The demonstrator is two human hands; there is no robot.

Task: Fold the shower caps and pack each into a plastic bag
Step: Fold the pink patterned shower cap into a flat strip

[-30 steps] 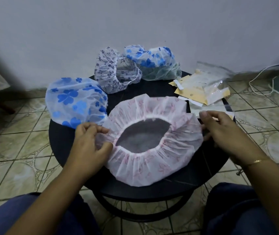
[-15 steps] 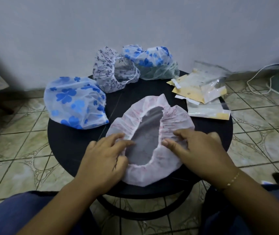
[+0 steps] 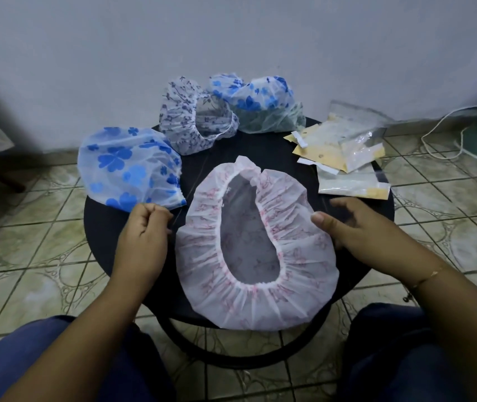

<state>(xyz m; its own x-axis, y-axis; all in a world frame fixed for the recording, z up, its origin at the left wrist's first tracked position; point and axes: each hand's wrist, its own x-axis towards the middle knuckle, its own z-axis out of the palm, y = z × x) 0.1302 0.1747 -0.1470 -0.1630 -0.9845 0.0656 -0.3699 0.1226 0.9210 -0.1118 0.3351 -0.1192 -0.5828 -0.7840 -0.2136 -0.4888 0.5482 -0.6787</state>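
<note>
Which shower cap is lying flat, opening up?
The pink-printed cap between both hands, at the table's near edge, elastic opening facing up; the three blue-printed caps sit bunched farther back.

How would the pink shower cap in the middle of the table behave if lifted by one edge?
The pink shower cap is probably floppy: it lies flat and wrinkled on the table. Likely very light, since the film looks thin and translucent. Its gathered elastic rim would probably pull it into a bunch.
</note>
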